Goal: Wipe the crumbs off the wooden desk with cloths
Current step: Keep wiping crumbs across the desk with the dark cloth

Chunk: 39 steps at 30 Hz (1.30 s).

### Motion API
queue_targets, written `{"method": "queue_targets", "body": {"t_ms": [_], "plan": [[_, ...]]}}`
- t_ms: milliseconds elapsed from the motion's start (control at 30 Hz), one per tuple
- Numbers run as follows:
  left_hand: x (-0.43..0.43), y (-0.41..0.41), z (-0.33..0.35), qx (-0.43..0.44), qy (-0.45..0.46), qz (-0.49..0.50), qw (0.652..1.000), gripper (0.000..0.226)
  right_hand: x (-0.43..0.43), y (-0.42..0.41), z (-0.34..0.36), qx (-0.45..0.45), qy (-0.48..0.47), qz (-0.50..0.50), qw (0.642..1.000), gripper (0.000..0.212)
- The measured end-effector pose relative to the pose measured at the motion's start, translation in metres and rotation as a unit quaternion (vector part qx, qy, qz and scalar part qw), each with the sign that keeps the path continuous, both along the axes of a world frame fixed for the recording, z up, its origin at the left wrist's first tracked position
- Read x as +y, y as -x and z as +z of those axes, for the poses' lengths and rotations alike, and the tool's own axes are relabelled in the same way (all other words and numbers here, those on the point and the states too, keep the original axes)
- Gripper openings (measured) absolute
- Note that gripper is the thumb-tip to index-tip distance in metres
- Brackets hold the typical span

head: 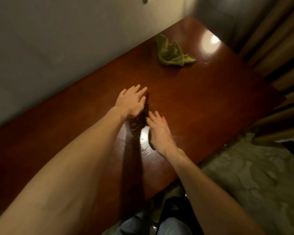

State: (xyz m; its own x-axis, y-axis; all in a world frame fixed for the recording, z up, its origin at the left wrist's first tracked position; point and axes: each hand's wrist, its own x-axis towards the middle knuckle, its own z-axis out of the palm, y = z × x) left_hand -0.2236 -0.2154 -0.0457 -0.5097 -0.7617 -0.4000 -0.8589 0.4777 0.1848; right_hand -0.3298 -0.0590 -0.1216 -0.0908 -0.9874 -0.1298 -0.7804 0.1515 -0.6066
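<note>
1. The left hand (132, 100) and right hand (158, 128) are lying flat, fingers straight, holding nothing.
2. Crumbs (136, 125) are sitting between them on the desk (210, 102).
3. The cloth (172, 54) is lying crumpled ahead and rightward, well apart from both hands, with the left fingertips sitting nearer.

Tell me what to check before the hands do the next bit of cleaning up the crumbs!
1. Cloth in a hand: not ok. The green cloth lies crumpled on the desk, apart from both hands.
2. Left hand free to grab: ok, fingers straight, holding nothing.
3. Right hand free to grab: ok, fingers straight, holding nothing.
4. Crumbs found: ok, a small scatter lies between the hands.
5. All crumbs in that one spot: cannot tell, shadow covers part of it.
6. Way to the cloth: ok, only bare desk lies between.
</note>
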Motion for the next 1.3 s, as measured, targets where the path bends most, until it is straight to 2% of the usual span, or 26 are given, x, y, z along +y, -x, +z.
{"method": "queue_targets", "body": {"t_ms": [67,167,233,333,533,667,833,933,1100,1200,1300], "plan": [[0.002,-0.044,0.001,0.027,0.050,0.058,0.997,0.055,0.012,0.026,0.004,0.007,0.002,-0.048,0.999,0.076],[0.017,-0.118,-0.008,0.021,0.088,0.175,0.980,0.056,0.026,0.067,0.009,0.015,-0.013,-0.108,0.994,0.062],[0.034,-0.156,-0.018,0.011,0.083,0.243,0.966,0.057,0.028,0.073,0.005,0.018,-0.017,-0.137,0.990,0.058],[0.060,-0.184,-0.034,0.005,0.058,0.307,0.950,0.060,0.021,0.037,0.003,0.033,-0.009,-0.155,0.987,0.061],[0.085,-0.184,-0.055,0.021,0.041,0.329,0.943,0.062,0.001,-0.068,0.000,0.025,-0.008,-0.081,0.996,0.086],[0.085,-0.192,-0.054,0.023,0.067,0.331,0.941,0.063,0.004,-0.041,0.006,0.002,-0.017,-0.040,0.999,0.074],[0.096,-0.197,-0.072,0.022,0.102,0.322,0.941,0.061,0.016,0.022,0.007,0.020,-0.037,-0.088,0.995,0.059],[0.101,-0.194,-0.083,0.035,0.129,0.332,0.934,0.060,0.009,-0.003,0.005,0.046,-0.050,-0.082,0.994,0.067],[0.102,-0.191,-0.089,0.043,0.145,0.341,0.928,0.060,-0.011,-0.081,0.006,0.029,-0.016,0.017,0.999,0.080],[0.103,-0.191,-0.087,0.037,0.150,0.340,0.928,0.060,-0.014,-0.076,0.009,-0.012,-0.023,0.038,0.999,0.075],[0.103,-0.190,-0.086,0.038,0.153,0.341,0.927,0.060,-0.003,-0.029,0.007,-0.025,-0.026,0.014,0.999,0.065]]}}
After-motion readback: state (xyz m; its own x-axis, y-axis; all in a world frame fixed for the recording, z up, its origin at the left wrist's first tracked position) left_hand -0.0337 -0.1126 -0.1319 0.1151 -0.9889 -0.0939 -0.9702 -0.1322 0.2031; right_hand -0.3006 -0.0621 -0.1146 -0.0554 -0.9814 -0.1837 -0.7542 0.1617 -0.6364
